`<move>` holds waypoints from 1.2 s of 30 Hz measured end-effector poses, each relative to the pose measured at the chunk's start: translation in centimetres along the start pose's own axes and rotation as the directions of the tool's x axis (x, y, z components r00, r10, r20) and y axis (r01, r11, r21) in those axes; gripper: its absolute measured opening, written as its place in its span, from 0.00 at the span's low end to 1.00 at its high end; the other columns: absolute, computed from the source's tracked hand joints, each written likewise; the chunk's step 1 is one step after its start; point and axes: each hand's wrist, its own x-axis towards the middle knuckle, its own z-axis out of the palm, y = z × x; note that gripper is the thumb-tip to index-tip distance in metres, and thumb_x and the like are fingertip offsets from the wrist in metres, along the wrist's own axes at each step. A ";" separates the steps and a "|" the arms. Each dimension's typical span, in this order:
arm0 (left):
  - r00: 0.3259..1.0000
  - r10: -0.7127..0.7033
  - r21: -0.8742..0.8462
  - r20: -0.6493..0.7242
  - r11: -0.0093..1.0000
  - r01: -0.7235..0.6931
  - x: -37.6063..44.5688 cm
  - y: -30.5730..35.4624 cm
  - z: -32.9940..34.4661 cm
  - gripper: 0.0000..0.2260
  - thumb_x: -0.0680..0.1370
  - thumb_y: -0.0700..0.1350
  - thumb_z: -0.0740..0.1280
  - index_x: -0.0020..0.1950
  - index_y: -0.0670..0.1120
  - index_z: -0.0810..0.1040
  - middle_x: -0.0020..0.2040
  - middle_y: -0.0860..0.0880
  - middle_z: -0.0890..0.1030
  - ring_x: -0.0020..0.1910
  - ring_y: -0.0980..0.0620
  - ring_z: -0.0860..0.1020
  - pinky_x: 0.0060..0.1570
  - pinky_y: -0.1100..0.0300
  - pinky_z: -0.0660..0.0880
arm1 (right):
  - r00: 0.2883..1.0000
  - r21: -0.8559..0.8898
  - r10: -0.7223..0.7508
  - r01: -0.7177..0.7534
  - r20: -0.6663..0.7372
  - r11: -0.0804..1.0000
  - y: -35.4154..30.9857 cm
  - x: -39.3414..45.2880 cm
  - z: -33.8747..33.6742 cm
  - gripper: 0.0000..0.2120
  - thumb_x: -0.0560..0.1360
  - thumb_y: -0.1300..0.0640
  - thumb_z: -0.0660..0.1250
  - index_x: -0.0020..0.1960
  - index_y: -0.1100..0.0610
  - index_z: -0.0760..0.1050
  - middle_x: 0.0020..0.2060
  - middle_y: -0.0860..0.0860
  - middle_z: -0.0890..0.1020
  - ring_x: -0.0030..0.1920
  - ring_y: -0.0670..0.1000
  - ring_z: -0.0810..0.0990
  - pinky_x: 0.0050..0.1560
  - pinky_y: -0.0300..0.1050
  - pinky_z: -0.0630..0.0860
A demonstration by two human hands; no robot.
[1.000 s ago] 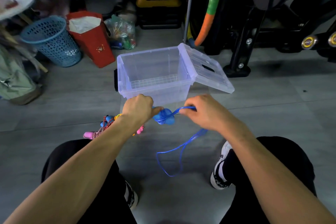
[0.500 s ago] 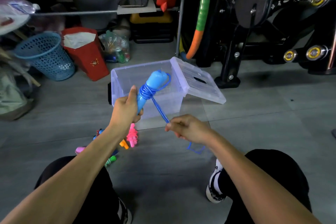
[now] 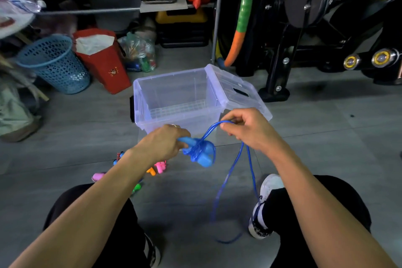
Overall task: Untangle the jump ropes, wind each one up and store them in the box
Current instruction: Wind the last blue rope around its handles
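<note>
Winding step: left hand [image 3: 162,144] grips the blue handles [image 3: 201,152], held just in front of the open clear box [image 3: 174,98]; right hand [image 3: 248,129] pinches a loop of blue rope [image 3: 228,180], its slack trailing to the floor. Next, judged: another turn around the handles

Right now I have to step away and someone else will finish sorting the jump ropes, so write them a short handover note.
Left hand grips the blue handles, with several turns of blue rope already wound round them.
Right hand pinches a loop of that rope; the remaining slack hangs down to the floor by the right shoe.
The clear box stands open just ahead with its lid tipped to the right; no rope is in it yet.
The other coloured ropes lie in a pile on the floor under the left forearm, untouched.
Left to do: finish winding the blue rope, box it, then handle the pile.
</note>
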 end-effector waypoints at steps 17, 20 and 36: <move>0.868 -0.489 -0.989 0.088 0.058 0.133 0.3 2.1 -2.0 0.09 0.83 0.45 0.60 0.52 0.41 0.77 0.41 0.44 0.80 0.35 0.52 0.77 0.32 0.64 0.77 | 0.948 -0.147 0.151 -0.114 0.280 0.983 1.8 -0.3 5.3 0.14 0.79 0.50 0.63 0.43 0.59 0.76 0.28 0.50 0.80 0.25 0.44 0.73 0.30 0.40 0.73; 0.791 -0.585 -0.646 -0.180 0.677 0.353 0.8 0.2 -0.6 0.06 0.80 0.43 0.64 0.46 0.41 0.78 0.41 0.43 0.79 0.37 0.43 0.77 0.33 0.55 0.75 | 0.973 -0.271 0.096 -0.036 0.211 0.962 1.3 -0.7 4.4 0.13 0.77 0.51 0.63 0.40 0.60 0.73 0.29 0.53 0.81 0.26 0.48 0.75 0.32 0.44 0.74; 0.991 0.036 -0.935 0.127 0.339 0.107 -1.9 1.1 -3.4 0.11 0.77 0.35 0.66 0.58 0.44 0.79 0.52 0.45 0.83 0.50 0.50 0.81 0.53 0.56 0.79 | 0.979 0.221 0.157 -0.183 0.132 0.958 2.9 -0.3 2.4 0.17 0.76 0.63 0.66 0.31 0.50 0.81 0.24 0.47 0.73 0.24 0.48 0.65 0.27 0.39 0.62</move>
